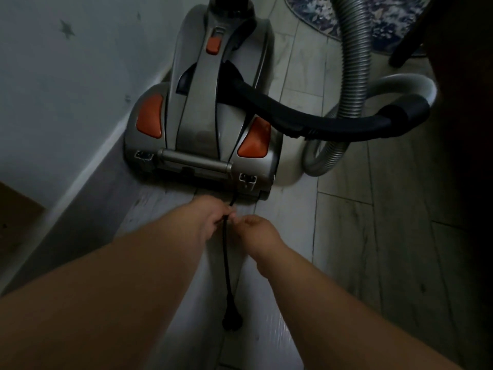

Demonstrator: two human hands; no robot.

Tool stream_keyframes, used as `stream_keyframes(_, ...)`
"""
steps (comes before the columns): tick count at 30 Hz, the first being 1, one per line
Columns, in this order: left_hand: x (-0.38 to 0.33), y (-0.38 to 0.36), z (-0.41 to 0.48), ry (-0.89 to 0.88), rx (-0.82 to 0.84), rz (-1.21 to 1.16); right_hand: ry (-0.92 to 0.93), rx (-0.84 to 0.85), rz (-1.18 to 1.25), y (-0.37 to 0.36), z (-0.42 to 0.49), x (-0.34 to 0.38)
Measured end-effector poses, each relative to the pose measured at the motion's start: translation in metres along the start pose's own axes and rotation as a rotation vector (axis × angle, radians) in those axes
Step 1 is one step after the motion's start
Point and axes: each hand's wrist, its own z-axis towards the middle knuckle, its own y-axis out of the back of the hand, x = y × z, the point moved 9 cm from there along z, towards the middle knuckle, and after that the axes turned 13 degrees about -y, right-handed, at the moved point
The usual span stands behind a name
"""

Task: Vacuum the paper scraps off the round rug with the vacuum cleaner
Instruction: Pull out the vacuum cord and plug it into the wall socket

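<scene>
Head view, looking down a dim floor of pale plank tiles. The vacuum cleaner, a grey canister with orange pedals, stands on the floor close against the white wall and its skirting board, with its rear end nearest the camera. A ribbed grey hose curves down the right side of the canister and loops on the floor beside it. A black curved handle tube lies across the canister's right flank.

The round rug, dark with a pale floral pattern, lies at the top edge, beyond the vacuum cleaner and apart from it. Only a part of it shows, and scraps cannot be told from the pattern. A dark furniture leg stands at the rug's right.

The black power cord leaves the rear of the canister, passes through the left hand and hangs down between the two forearms to its plug near the floor. The left grip is narrow, its fingertips pinched on the cord just behind the canister. The right hand sits just beside the cord with its fingers curled towards the left hand; whether its grip holds the cord cannot be told
</scene>
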Motion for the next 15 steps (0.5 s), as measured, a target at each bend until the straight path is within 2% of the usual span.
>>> stream_keyframes(2,0.003,0.003,-0.001,-0.03,-0.011,0.001,0.023,-0.023,0.029,0.004,-0.001,0.007)
stream_keyframes(4,0.004,0.005,-0.003,-0.08,-0.008,0.008,0.048,0.025,0.114,-0.001,-0.001,0.019)
stream_keyframes(7,0.004,0.016,-0.018,-0.113,-0.039,0.008,0.022,0.088,0.249,-0.01,-0.008,0.032)
stream_keyframes(9,-0.001,0.025,-0.033,-0.135,-0.055,-0.016,-0.011,0.072,0.273,-0.009,-0.01,0.034)
stream_keyframes(12,-0.01,0.033,-0.053,-0.187,0.015,-0.043,-0.086,0.033,0.282,-0.007,-0.009,0.032)
stream_keyframes(15,-0.014,0.047,-0.07,-0.265,0.147,0.04,-0.173,0.036,0.433,-0.014,-0.003,0.029)
